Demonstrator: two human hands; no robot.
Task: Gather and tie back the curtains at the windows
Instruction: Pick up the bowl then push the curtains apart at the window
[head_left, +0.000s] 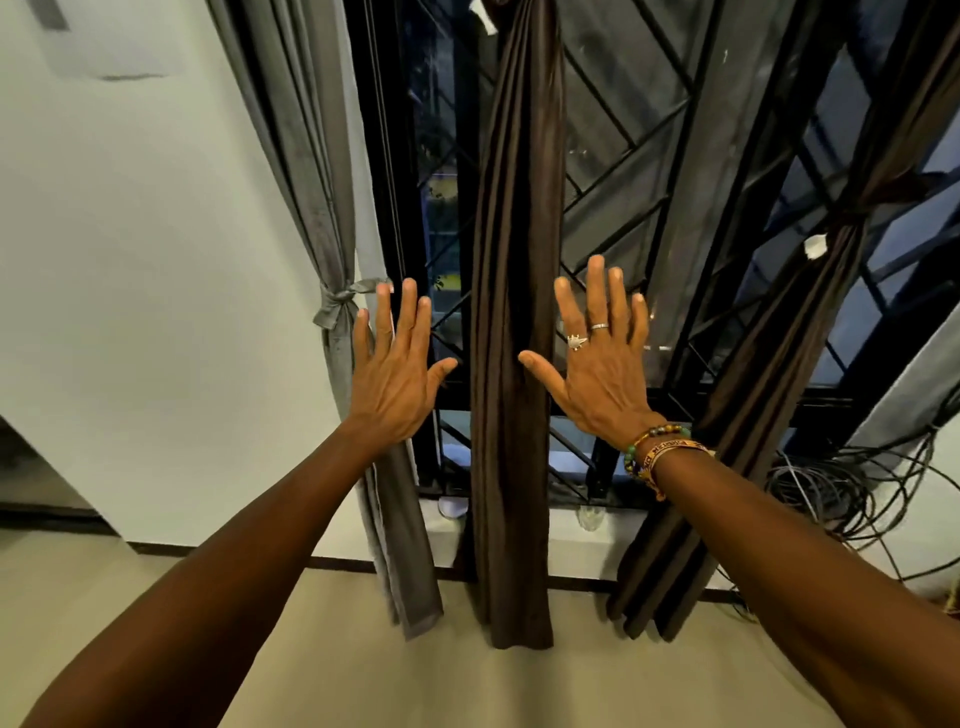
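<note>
Two pleated brown curtains: middle curtain (511, 312) between spread, empty fingers of left hand (395, 379) and right hand (605, 379) (tied curtain (810, 322) further right).

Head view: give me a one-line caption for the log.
Open left hand and right hand flank the middle brown curtain; grey curtain and right brown curtain are tied back.

white wall (156, 260), dark barred window (613, 171), beige floor (415, 675)
</note>
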